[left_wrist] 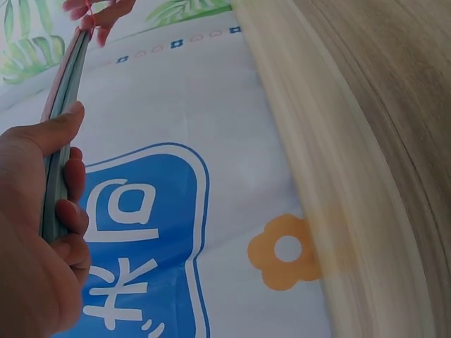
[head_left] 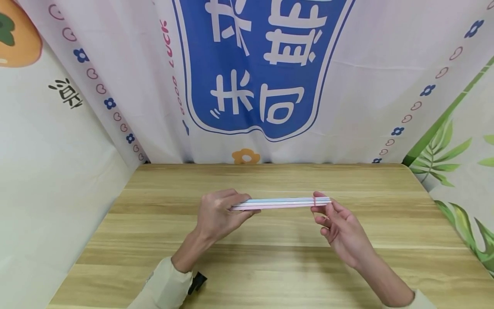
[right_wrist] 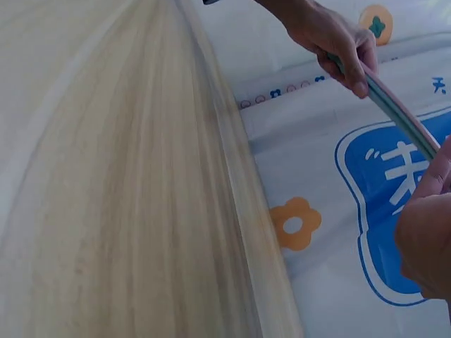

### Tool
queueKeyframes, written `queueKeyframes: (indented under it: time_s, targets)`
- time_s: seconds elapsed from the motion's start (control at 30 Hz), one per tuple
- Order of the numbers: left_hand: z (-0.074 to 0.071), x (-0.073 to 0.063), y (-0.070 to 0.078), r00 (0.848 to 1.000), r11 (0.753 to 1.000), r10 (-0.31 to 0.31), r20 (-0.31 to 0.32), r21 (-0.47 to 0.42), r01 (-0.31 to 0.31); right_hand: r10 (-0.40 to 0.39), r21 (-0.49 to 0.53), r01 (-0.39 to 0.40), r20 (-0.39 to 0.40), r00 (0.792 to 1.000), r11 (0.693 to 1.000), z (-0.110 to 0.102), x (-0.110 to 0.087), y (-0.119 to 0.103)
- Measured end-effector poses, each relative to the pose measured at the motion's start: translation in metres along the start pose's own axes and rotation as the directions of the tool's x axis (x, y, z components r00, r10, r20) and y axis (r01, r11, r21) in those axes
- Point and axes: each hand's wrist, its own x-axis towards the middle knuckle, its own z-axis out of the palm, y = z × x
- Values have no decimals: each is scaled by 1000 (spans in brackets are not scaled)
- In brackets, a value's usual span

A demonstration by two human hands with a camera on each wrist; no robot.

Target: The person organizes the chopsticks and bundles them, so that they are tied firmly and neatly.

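Observation:
A slim bundle of long pastel sticks, blue, white and pink, is held level above the wooden table. My left hand grips its left end, thumb on the near side; in the left wrist view the fingers wrap round the sticks. A thin red rubber band circles the bundle near its right end. There my right hand pinches the band with thumb and fingers, and a loose loop of it shows by the fingers. In the right wrist view the right hand hides that end of the bundle.
The wood-grain table lies below both hands. Behind it hangs a white printed cloth with a blue sign shape. A black object sits at the left sleeve cuff.

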Motion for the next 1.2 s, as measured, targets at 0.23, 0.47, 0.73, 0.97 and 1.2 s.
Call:
queueKeyframes:
  time_s: [0.23, 0.47, 0.73, 0.97, 1.2]
  targets:
    - [-4, 0, -7, 995, 995, 95, 15, 43, -95, 52, -29, -50, 42, 998, 998, -6, 2, -6]
    - [-6, 0, -11, 986, 980, 163, 45, 110, -167, 60, -256, -83, -93, 994, 963, -2, 2, -8]
    - [-3, 1, -7, 982, 967, 177, 61, 177, -185, 21, -492, -117, -197, 980, 863, 1, 6, -15]
    - [-1, 2, -6, 988, 972, 148, 45, 178, -154, -75, -576, -43, -179, 981, 816, 1, 11, -22]
    - [-1, 2, -7, 991, 976, 127, 42, 175, -133, -112, -584, -13, -177, 978, 812, 2, 13, -25]
